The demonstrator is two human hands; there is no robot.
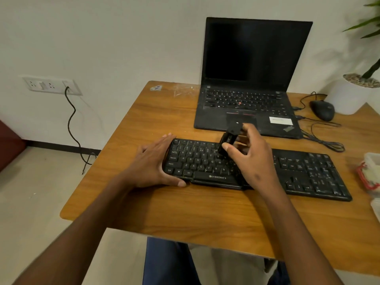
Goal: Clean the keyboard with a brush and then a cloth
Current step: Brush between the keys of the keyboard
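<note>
On table (127, 202), one keyboard (308, 173), one brush (228, 138)

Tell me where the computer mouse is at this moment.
In the head view, the black mouse lies at the table's far right, just right of the laptop and beside the white plant pot.

Matt black plastic keyboard (257, 171) on smooth, wood-grain table (185, 212).

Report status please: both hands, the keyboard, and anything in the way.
Left hand open, steadying keyboard at its left end. Right hand grips black brush, bristles down on the middle keys. Nothing blocking; no cloth identified.
</note>
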